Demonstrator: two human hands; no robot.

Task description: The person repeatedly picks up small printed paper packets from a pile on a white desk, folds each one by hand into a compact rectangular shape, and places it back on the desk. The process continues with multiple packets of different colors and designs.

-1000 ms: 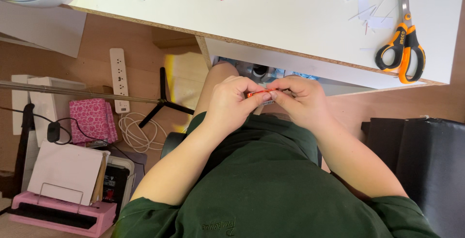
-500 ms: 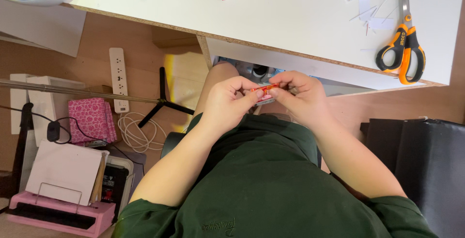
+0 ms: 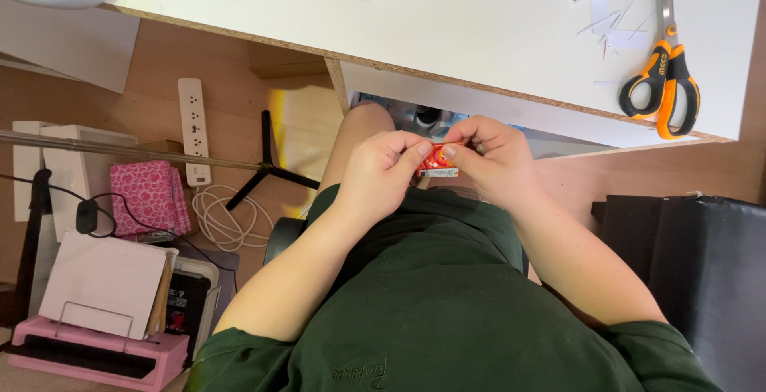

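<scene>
Pinching a small red paper box [image 3: 437, 159] between them over the lap, below the counter [image 3: 495, 33] edge, the left hand [image 3: 381, 176] and right hand [image 3: 491, 160] keep a closed fingertip grip on something likely light, crushable, best held by its edges.

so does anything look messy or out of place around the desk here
Mildly. Thin white paper offcuts lie scattered on the white desk beside the orange scissors, and a white cable sits in a loose tangle on the floor. The small red packet between both hands looks intact.
</scene>
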